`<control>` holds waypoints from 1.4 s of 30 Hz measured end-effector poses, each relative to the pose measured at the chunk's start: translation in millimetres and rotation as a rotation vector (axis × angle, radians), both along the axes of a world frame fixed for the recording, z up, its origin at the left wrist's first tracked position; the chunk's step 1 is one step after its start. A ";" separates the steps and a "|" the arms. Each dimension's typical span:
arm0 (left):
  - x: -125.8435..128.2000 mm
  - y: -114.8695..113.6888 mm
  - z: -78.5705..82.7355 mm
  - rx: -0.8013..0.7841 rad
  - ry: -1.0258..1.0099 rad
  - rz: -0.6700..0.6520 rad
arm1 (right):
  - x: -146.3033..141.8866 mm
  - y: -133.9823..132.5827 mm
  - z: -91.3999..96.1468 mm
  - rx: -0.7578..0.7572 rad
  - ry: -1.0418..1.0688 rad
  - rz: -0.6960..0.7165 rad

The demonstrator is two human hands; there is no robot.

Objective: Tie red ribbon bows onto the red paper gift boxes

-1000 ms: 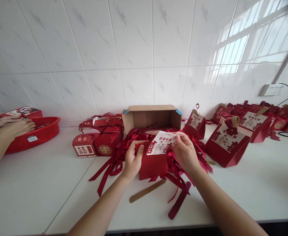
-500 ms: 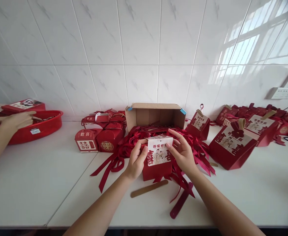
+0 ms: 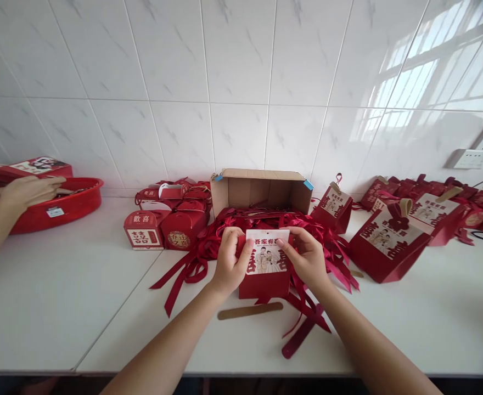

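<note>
Between my hands stands a red gift box (image 3: 264,285) with a white printed flap showing a couple and red characters. My left hand (image 3: 230,260) grips its left upper edge, thumb on the front. On the opposite edge, my right hand (image 3: 306,255) holds it the same way; the fingers behind the flap are hidden. Just in front of the box lie a tan strap (image 3: 250,311) and a dark red strap (image 3: 301,334). A heap of red ribbons (image 3: 200,255) spreads behind the box, spilling from an open cardboard box (image 3: 262,189).
Small red boxes (image 3: 145,230) are grouped left of the ribbons. Finished-looking red bags (image 3: 389,238) stand at right, with more behind. At far left another person's hand (image 3: 33,192) reaches over a red basin (image 3: 80,200). A tiled wall closes off the back.
My right fingers, raised and spread before, have come down behind the box's top edge. The printed flap now sits flatter against the front, and the view has shifted slightly.
</note>
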State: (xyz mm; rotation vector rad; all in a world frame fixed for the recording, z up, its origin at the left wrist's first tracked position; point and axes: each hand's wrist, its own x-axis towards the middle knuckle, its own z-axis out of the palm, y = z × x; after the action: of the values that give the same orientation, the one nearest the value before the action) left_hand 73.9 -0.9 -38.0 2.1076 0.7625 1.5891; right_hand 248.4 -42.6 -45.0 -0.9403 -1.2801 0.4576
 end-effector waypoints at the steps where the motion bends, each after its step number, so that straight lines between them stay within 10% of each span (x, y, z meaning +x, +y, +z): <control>1: 0.2 0.6 -1.2 0.018 0.000 0.029 | 0.2 -0.2 -0.1 -0.015 -0.013 -0.016; 11: 2.7 0.4 -4.0 0.059 0.006 -0.143 | -3.5 -3.2 -1.4 0.090 -0.260 -0.010; 42: 4.2 0.1 -7.2 0.076 0.034 -0.118 | -2.2 0.5 -9.4 0.075 -0.256 0.065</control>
State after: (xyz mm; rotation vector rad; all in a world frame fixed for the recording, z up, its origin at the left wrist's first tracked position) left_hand 78.1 -0.7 -45.2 2.1949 0.5847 1.5463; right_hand 246.1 -42.1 -54.4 -0.9174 -1.5531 0.3441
